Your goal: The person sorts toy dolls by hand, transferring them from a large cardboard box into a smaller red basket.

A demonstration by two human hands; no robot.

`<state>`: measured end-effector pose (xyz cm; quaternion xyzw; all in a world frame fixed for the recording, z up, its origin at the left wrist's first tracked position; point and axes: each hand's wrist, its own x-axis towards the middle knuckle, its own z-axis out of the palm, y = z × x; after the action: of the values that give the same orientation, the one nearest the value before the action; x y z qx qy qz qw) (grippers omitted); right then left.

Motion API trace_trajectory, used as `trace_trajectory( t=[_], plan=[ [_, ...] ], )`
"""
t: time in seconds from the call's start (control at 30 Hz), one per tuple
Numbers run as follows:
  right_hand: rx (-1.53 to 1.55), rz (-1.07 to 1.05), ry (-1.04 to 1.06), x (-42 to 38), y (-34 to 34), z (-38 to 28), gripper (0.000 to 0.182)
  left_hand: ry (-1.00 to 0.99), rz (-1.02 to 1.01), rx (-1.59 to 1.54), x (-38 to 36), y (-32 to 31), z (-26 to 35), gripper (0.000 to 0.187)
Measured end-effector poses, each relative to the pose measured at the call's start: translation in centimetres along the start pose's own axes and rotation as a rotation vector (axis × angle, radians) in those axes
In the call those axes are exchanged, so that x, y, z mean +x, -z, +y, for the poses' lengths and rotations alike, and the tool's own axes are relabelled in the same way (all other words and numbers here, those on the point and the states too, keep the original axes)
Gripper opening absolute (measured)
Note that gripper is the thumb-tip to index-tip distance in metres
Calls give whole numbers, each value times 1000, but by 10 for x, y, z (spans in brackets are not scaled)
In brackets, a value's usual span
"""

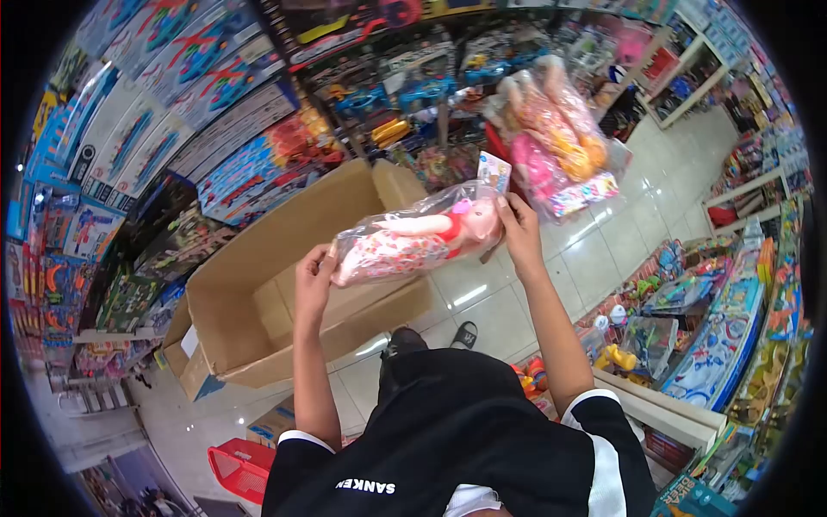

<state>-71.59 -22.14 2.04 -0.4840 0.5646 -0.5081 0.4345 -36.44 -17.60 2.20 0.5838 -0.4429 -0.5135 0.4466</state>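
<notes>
A doll in a clear plastic bag [413, 241] is stretched between my two hands, its head to the right and its patterned dress to the left. My left hand [315, 274] pinches the bag at the dress end. At the head end, just below a printed header card [494, 171], my right hand [517, 226] grips the bag. Beneath and left of the doll stands an open cardboard box [250, 258], and the part of its inside that shows holds nothing. More bagged dolls [551, 129] hang or lie beyond my right hand.
Shelves of boxed toys [129, 129] rise on the left and ahead. Packaged toys [706, 302] fill a rack on the right. A red plastic basket [241, 468] is at the lower left. White floor tiles [594, 258] show between.
</notes>
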Motion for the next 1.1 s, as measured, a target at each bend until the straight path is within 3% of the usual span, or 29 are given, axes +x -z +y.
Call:
trace_trajectory(
  t=[0.07,0.23,0.33,0.4,0.43,0.5,0.53,0.6,0.63,0.7,0.73,0.9,0.97,1.0,1.07,1.1],
  plan=[
    [46,84,4,-11,45,14,31,-139,-107,83,-9,-41,1,24],
    [114,138,-55,-47,131,35,34,-232,-97,-20,-30,-146,11,27],
    [240,286,-53,-73,161,47,47,-224,-115,-126,-33,-183,-5,28],
    [235,565,-224,-90,167,54,69,-170,-103,-226,-38,-205,-7,27],
    [239,584,-223,-100,169,55,69,-113,-68,-327,-41,-217,-5,26],
    [386,323,-328,-115,169,53,78,-68,-56,-400,-49,-245,2,25],
    [390,336,-327,-120,168,51,78,-20,-25,-476,-53,-257,5,25],
    [612,26,-236,-123,164,48,79,47,-116,-447,-56,-270,-1,25],
    [612,35,-232,-120,163,47,79,114,-190,-422,-55,-274,-8,26],
    [566,88,-1,-114,160,45,77,161,-371,-370,-57,-281,-11,30],
    [608,212,63,-107,156,38,67,208,-428,-383,-55,-286,-14,29],
    [437,237,124,-67,184,24,54,291,-670,-420,-22,-307,-29,21],
    [415,249,152,-46,190,11,49,106,-638,-170,3,-316,-40,25],
    [362,281,206,-33,193,6,47,105,-644,-177,10,-324,-32,25],
    [299,309,266,-9,200,1,45,-172,-462,-59,24,-340,-2,31],
    [151,350,277,3,204,-2,41,-177,-462,-69,37,-345,7,31]
  ],
)
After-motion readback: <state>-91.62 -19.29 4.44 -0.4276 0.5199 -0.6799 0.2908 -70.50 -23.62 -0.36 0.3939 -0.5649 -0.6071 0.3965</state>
